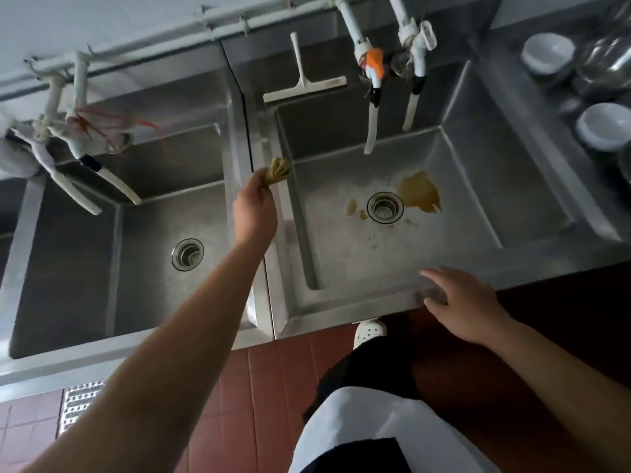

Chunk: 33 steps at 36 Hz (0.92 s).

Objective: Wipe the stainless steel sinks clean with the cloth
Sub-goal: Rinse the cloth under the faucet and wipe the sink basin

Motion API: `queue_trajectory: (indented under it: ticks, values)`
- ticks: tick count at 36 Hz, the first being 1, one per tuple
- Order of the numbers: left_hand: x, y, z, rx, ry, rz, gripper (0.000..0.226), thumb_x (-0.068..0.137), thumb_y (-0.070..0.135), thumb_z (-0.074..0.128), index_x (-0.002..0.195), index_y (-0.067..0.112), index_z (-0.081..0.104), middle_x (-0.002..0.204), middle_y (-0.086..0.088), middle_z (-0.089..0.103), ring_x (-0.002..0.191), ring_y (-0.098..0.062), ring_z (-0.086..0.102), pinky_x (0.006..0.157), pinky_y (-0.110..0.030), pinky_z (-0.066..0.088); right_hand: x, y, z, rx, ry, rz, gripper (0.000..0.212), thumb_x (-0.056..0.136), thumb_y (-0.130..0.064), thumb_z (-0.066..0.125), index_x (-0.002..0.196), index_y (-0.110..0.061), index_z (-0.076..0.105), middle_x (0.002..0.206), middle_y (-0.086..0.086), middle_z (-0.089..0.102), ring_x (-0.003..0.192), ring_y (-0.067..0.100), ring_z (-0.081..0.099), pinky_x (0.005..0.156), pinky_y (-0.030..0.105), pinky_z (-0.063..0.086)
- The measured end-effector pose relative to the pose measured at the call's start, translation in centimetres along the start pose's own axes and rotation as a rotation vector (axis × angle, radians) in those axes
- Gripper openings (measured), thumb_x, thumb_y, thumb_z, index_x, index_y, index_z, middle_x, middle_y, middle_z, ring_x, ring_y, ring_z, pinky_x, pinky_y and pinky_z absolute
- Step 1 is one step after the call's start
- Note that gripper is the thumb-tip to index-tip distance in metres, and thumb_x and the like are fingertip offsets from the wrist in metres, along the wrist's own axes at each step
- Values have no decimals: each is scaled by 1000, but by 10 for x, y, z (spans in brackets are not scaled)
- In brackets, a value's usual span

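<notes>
The left hand [254, 206] reaches out over the steel divider between the two basins, its fingers bunched tight around a crumpled yellowish cloth [277, 170] held just above the left rim of the right sink [532, 186]. That basin has a brownish-yellow puddle [420, 192] beside its drain [384, 207]. The right hand [461, 305] rests on the sink's front edge, fingers spread and holding nothing. The left sink [75, 254] looks bare, and a white squeegee [304, 80] lies on the back ledge

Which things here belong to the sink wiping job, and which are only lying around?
Job: cloth in left hand; right sink with yellow stain; left sink.
Lying about: squeegee; white bowls; metal bowls.
</notes>
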<state>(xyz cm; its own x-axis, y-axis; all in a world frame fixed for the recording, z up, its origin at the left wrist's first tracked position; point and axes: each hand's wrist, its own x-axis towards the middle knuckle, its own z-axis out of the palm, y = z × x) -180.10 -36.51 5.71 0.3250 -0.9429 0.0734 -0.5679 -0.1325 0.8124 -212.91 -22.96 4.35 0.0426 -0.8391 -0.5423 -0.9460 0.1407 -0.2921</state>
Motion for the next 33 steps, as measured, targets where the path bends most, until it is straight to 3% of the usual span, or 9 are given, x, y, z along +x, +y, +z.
queue_trajectory:
  ticks: [3, 7, 9, 12, 15, 18, 22, 28, 33]
  values:
    - [45, -15, 23, 295, -169, 131, 37, 100, 14, 41, 130, 28, 57, 122, -3, 63, 105, -23, 61, 91, -40, 51, 10, 10, -13, -46, -26, 42, 55, 99, -42, 49, 151, -32, 34, 158, -2, 32, 146, 20, 27, 115, 45, 23]
    - [56, -43, 51, 691, -534, 96, 30, 98, 9, 47, 121, 21, 62, 124, -11, 60, 114, -32, 58, 104, -43, 44, 20, 21, -25, -114, -118, 35, 50, 98, -41, 49, 147, -31, 40, 147, -5, 44, 139, 18, 36, 113, 42, 29]
    - [40, -55, 57, 826, -558, 215, 31, 93, 6, 52, 117, 19, 65, 124, -9, 63, 120, -30, 57, 117, -49, 28, 25, 25, -29, -97, -151, 50, 49, 99, -42, 49, 146, -31, 41, 148, -6, 44, 140, 18, 36, 114, 44, 28]
    - [16, -64, 54, 900, -549, 363, 34, 89, 7, 55, 119, 20, 63, 125, -1, 66, 128, -24, 56, 122, -56, 9, 32, 29, -32, -46, -154, 63, 49, 99, -41, 49, 146, -31, 41, 152, -6, 41, 141, 18, 35, 116, 45, 27]
    - [-7, -64, 49, 955, -602, 376, 38, 89, 9, 57, 124, 22, 59, 127, 1, 64, 128, -22, 55, 119, -57, 9, 37, 34, -31, -37, -147, 49, 51, 98, -40, 51, 146, -30, 42, 153, -6, 41, 142, 18, 35, 115, 41, 27]
    - [-30, -56, 46, 1003, -650, 369, 43, 91, 11, 53, 132, 24, 51, 129, 1, 60, 124, -23, 56, 116, -57, 19, 40, 42, -30, -61, -148, 37, 51, 96, -41, 51, 146, -31, 41, 152, -6, 41, 142, 17, 35, 114, 41, 26]
    - [-62, -47, 44, 1040, -617, 269, 41, 95, 12, 48, 134, 23, 44, 129, 3, 60, 117, -22, 58, 109, -47, 34, 45, 59, -29, -81, -150, -6, 50, 95, -40, 53, 143, -31, 45, 149, -6, 43, 138, 18, 38, 112, 40, 29]
    - [-132, -22, 54, 1002, -550, -18, 46, 91, 6, 54, 133, 20, 45, 136, 3, 56, 121, -23, 57, 109, -45, 38, 40, 102, -27, -113, -128, -144, 51, 96, -39, 52, 145, -34, 42, 160, -10, 29, 145, 12, 28, 111, 43, 20]
    - [-186, 3, 75, 829, -349, -269, 54, 89, -8, 46, 138, 16, 45, 122, -12, 64, 100, -34, 64, 78, -43, 54, 33, 147, -26, -122, -158, -244, 61, 96, -40, 49, 153, -38, 27, 164, -12, 18, 151, 8, 10, 117, 45, 8]
